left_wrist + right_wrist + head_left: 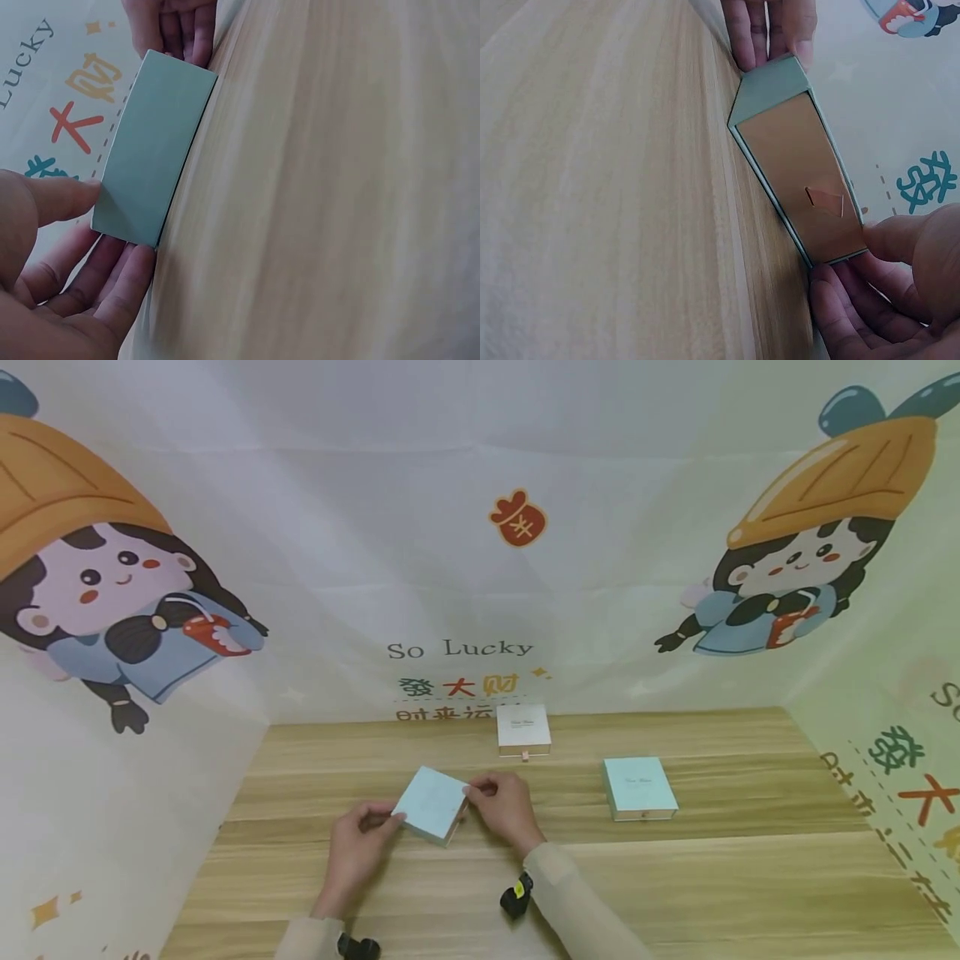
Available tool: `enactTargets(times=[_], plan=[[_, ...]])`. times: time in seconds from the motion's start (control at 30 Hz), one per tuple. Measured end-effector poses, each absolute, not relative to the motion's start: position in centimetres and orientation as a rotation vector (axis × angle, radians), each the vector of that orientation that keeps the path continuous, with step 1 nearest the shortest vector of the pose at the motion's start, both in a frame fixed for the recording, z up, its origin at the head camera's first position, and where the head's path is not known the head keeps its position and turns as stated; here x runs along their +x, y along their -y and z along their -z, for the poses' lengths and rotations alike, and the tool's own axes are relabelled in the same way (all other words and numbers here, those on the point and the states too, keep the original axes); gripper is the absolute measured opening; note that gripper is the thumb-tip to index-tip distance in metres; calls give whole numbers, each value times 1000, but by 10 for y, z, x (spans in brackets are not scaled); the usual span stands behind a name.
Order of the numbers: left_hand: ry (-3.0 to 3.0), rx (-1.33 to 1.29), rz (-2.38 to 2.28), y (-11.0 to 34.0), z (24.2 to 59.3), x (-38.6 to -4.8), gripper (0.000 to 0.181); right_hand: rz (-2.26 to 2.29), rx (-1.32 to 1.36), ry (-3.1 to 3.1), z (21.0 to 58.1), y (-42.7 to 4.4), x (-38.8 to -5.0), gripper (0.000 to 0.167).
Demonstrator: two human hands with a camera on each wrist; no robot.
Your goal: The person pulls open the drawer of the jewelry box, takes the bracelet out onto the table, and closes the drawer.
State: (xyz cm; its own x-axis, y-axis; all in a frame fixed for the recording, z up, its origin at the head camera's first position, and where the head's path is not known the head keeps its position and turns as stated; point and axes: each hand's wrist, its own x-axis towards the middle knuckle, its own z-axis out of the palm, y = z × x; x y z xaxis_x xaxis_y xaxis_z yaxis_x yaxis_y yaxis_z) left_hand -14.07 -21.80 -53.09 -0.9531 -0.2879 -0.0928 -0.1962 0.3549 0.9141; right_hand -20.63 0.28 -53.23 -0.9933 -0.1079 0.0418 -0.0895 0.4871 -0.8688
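Both hands hold a light-blue square box [431, 804] by opposite sides, turned at an angle over the wooden table. My left hand [360, 852] grips its left corner, the thumb on the top edge and the fingers below, as the left wrist view shows on the box's plain blue side [154, 146]. At the other end my right hand [506, 806] pinches the right corner between thumb and fingers. In the right wrist view the box's tan drawer front [799, 176] faces the camera, with a small pull tab [825, 201] on it.
A second light-blue box [640, 785] sits on the table [720, 877] to the right. Farther back, a white box [523, 729] with a small tab stands by the printed backdrop [337, 568]. Backdrop walls enclose the table at left, back and right.
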Motion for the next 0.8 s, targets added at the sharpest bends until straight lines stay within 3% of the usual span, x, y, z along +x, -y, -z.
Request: enactTargets(times=[0.8], plan=[[2396, 524, 1627, 193, 535, -121, 14, 1514, -344, -2619, 528, -5, -226, 12]])
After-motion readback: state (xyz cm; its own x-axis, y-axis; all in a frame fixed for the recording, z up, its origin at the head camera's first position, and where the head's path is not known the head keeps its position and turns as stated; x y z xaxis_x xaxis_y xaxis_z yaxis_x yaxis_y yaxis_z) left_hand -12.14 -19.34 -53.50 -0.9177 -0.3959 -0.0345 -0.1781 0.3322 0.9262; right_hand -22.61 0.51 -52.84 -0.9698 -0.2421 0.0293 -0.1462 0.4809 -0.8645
